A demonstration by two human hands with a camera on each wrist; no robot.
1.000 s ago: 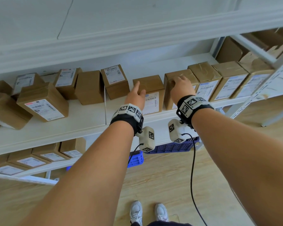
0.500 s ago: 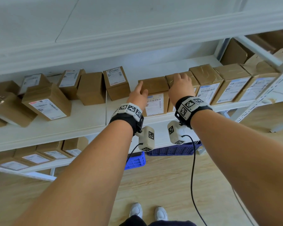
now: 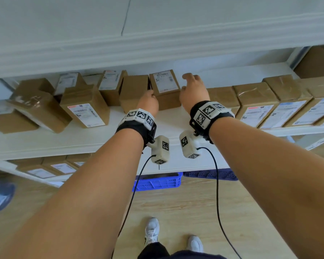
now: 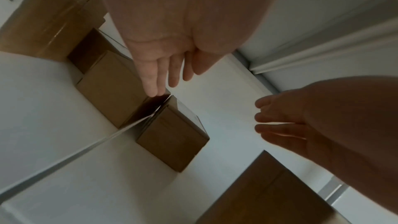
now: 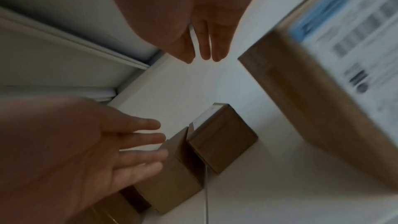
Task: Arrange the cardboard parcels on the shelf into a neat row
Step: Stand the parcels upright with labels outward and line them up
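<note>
A small cardboard parcel with a white label on top point(image 3: 165, 86) stands at the back of the white shelf point(image 3: 82, 139). A plain parcel point(image 3: 133, 90) stands close against its left side. My left hand point(image 3: 148, 102) is open, its straight fingers point(image 4: 158, 76) reaching the gap between these two parcels. My right hand point(image 3: 192, 86) hovers open just right of the labelled parcel point(image 5: 221, 140), apart from it. Further right, a row of parcels point(image 3: 254, 101) lines the front edge, its leftmost parcel point(image 3: 223, 96) partly behind my right wrist.
Several more parcels point(image 3: 84, 107) lie at loose angles on the left of the shelf. The shelf above point(image 3: 157, 43) hangs low over the hands. A lower shelf holds labelled parcels point(image 3: 62, 168). Blue crates point(image 3: 157, 182) sit on the wooden floor.
Both hands have let go of the parcel at the left end of the front row and moved left and back to the labelled parcel at the rear. The view has shifted left.
</note>
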